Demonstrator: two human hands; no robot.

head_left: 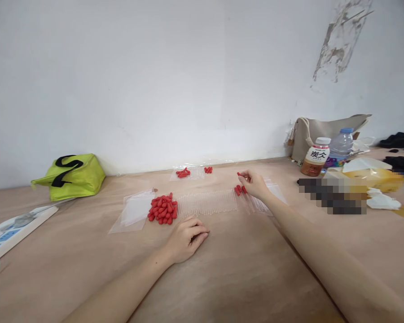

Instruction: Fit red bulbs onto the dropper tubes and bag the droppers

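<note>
The right hand pinches a red cap at the far right end of the clear tubes. The left hand rests loosely curled and empty on the table, near the pile of red caps.

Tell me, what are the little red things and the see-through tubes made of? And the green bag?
The red pieces look like matte rubber or soft plastic: no shine, rounded ends. The right hand pinches one. The clear tubes seem thin plastic, possibly glass; they are see-through with faint glints. The green bag looks like woven fabric, dull and creased. The left hand rests on the table, probably smooth wood laminate.
</note>
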